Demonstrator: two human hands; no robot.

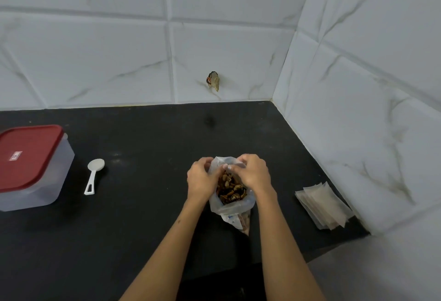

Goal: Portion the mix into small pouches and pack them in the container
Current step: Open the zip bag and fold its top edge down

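A clear plastic bag (235,207) of brown mix (231,189) stands on the black counter (143,205) in the middle. My left hand (201,179) grips the bag's top edge on the left side. My right hand (254,173) pinches the top edge on the right, so the mouth is held between both hands. A stack of small empty pouches (323,205) lies to the right. At the far left stands a clear container with a red lid (28,157) closed on it. A white plastic spoon (93,175) lies beside it.
White marbled tile walls (214,38) close the counter at the back and on the right, forming a corner. A small scrap of wrapper (213,80) sticks to the back wall. Bare counter lies between the spoon and the bag.
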